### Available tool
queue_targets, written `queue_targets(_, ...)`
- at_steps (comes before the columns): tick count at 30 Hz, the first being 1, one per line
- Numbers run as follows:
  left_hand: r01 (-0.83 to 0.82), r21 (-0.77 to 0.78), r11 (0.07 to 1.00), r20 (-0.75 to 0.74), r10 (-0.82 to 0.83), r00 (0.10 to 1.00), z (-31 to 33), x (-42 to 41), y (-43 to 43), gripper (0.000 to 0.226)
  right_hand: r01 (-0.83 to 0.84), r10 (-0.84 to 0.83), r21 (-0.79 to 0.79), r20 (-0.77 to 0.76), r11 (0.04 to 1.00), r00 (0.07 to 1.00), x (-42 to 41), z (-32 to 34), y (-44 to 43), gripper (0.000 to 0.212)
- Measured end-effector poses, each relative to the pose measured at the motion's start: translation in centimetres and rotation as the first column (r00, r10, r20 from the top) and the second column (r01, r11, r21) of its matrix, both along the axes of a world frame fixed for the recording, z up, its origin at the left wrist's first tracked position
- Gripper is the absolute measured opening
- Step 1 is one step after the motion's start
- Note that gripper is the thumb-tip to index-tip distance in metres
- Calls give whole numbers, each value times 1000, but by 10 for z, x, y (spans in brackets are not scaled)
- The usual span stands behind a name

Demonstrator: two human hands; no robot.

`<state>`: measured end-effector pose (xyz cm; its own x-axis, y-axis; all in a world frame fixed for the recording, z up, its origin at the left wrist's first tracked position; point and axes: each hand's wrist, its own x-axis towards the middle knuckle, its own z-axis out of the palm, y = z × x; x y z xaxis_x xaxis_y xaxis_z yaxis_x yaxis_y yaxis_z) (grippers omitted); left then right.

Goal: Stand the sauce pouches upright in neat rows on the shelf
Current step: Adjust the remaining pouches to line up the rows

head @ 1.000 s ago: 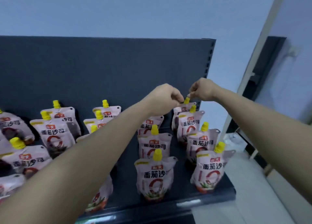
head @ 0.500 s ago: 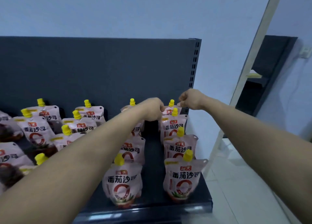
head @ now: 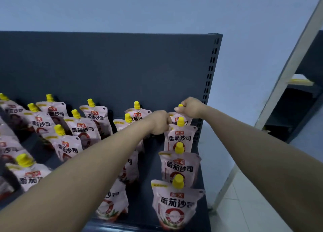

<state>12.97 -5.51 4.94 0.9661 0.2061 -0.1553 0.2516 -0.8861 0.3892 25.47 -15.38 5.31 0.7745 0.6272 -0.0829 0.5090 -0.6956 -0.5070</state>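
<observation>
Squaring up the back pouch (head: 173, 116) of the right-hand row, out at one o'clock on the shelf (head: 150, 161), with right hand (head: 190, 110) pinched on its yellow cap (head: 180, 105) and left hand (head: 160, 124) curled alongside, grip hidden; next, seating it flat, then releasing gently to avoid a topple.

Pink-white sauce pouches (head: 176, 203) with yellow caps (head: 178, 181) stand upright in rows on the dark shelf (head: 152, 161). Those toward the shelf's left end lean. The rear pouch (head: 187, 121) of the right-end row stands at the shelf's back.
</observation>
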Motion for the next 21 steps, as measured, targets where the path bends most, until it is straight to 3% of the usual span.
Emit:
queue_targets(12,-57,-31,998,65,59,996,-9,6,2,26,50,-49,18,-50,999,998,2,-5,7,47)
queue_targets(17,-48,-29,998,56,49,997,-11,5,2,25,44,-42,-29,48,999,998,-6,-1,-3,44)
queue_targets(21,-43,-21,999,52,44,998,-11,3,-1,26,46,-51,41,127,998,991,-18,11,-17,41)
